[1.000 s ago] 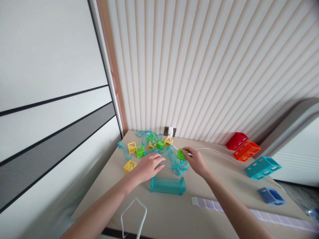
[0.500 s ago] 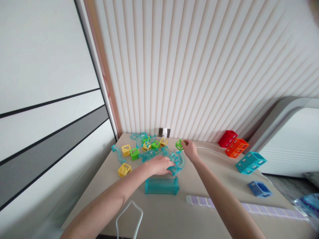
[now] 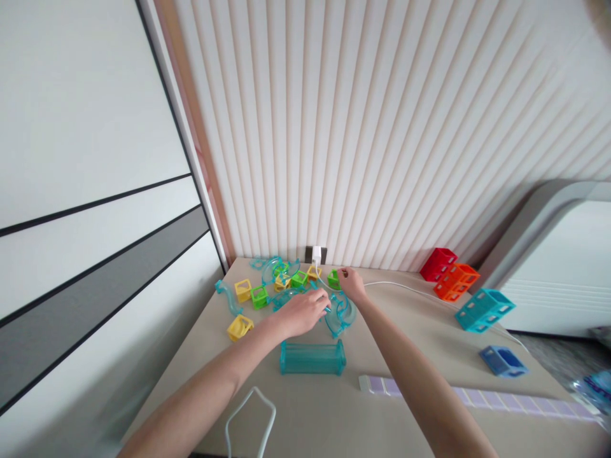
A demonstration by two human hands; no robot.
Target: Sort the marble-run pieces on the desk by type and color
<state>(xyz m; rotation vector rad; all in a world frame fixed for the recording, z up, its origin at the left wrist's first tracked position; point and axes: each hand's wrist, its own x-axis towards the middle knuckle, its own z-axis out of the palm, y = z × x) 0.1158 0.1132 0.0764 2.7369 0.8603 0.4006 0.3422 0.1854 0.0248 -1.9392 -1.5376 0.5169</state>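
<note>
My left hand [image 3: 308, 310] is over the pile of see-through teal track pieces, fingers curled together with a bit of teal at their tips; most of that piece is hidden. Farther back, my right hand [image 3: 352, 284] pinches a green cube frame [image 3: 333, 279] close to the wall. Curved teal track pieces [image 3: 340, 318] lie between the two hands. Left of them are another green cube frame [image 3: 259, 297] and a yellow cube frame [image 3: 243, 291], with more mixed in behind. A teal tube [image 3: 312, 358] lies on its side in front of my left hand.
To the right stand red [image 3: 438, 264], orange [image 3: 457, 282] and teal [image 3: 484, 310] block frames, with a blue one [image 3: 503, 361] nearer. A purple-and-white strip [image 3: 487, 399] runs along the front right. A white cable [image 3: 396, 284] leads from a wall charger [image 3: 316, 254]. A white loop [image 3: 252, 391] is at the front.
My left hand has lifted back and slightly left, away from the teal pieces at its fingertips. My right hand has shifted a little left with the green cube frame.
</note>
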